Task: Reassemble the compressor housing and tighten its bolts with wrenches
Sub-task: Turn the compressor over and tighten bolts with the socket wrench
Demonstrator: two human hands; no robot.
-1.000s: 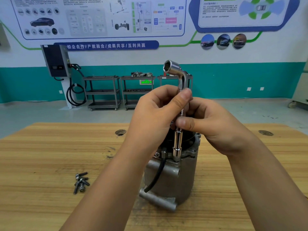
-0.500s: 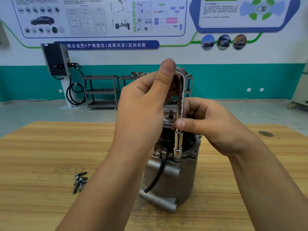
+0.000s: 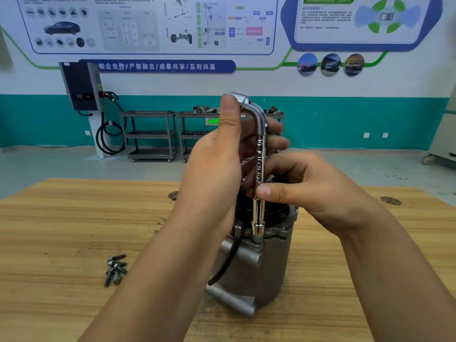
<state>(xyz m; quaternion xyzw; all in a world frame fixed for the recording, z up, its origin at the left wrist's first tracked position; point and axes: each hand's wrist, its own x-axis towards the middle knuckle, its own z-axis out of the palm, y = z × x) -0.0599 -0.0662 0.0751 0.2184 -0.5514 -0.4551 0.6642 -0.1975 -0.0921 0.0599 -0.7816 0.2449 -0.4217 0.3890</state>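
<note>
A person's 2 hands steady an L-shaped socket wrench [image 3: 260, 154] on a compressor housing [image 3: 266, 267] that stands upright near the middle of a wooden table [image 3: 61, 230], closer to its near edge than its far one. The wrench's long axis runs vertically: its lower socket sits down over a bolt [image 3: 257, 239] on the housing's top flange, while its short bent arm at the top points up and to the left.

The left hand [image 3: 217, 164] has its grip closed round the upper shaft, thumb upright against the bent arm and fingers curled behind the steel. The right hand [image 3: 313, 191] pinches the lower shaft, thumb laid across the front. A black cable [image 3: 227, 260] hangs down the housing's front, its loose end short of the table.

The shaft is stamped "10" near the bend; the engraved lettering below it cannot be read. A blue wall banner [image 3: 158, 66] reads "校企合作/产教融合/成果共享/互利共赢", and a poster [image 3: 345, 18] at upper right carries "ADAS".

A small heap of loose bolts [image 3: 116, 271] lies well apart from the housing, toward the table's left edge. Broad planks stretch from the housing to the right edge, marked by a dark round spot [image 3: 389, 200] near the far right corner. Beyond the far edge, metal carts [image 3: 150, 134] stand against the teal wall beside a wall-mounted charger [image 3: 80, 86].
</note>
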